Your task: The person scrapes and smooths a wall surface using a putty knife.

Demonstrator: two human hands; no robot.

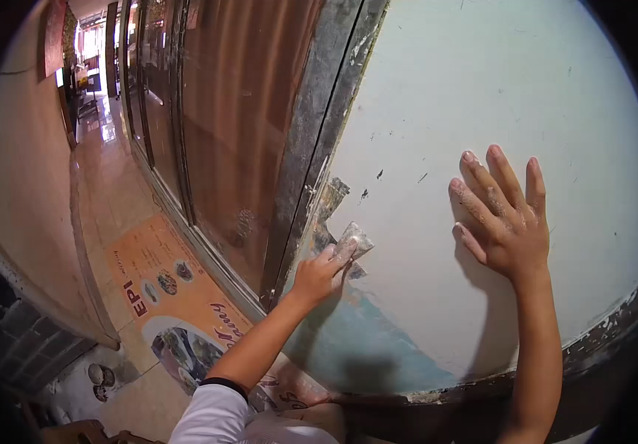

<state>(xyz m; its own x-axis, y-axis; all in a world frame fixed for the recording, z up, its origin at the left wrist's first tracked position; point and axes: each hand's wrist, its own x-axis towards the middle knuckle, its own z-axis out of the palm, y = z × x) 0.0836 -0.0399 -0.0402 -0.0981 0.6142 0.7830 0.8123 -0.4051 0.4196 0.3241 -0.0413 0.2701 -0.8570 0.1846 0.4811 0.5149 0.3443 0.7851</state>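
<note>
My left hand [320,275] is closed on a small flat scraper [357,240], its blade against the white wall panel [437,89] near the panel's left edge. Dark, bare patches [334,196] show around the blade, and a blue-green area [378,344] lies below it. Farther right, my right hand [508,222] rests on the white surface with its fingers spread and nothing in it. Whitish residue marks the fingers of both hands.
A dark frame [319,126] borders the panel, beside glass doors [237,96] with a brown curtain. An orange printed banner [186,274] covers part of the tiled floor [104,185]. Cans [101,374] stand at the lower left, near grey blocks [27,340].
</note>
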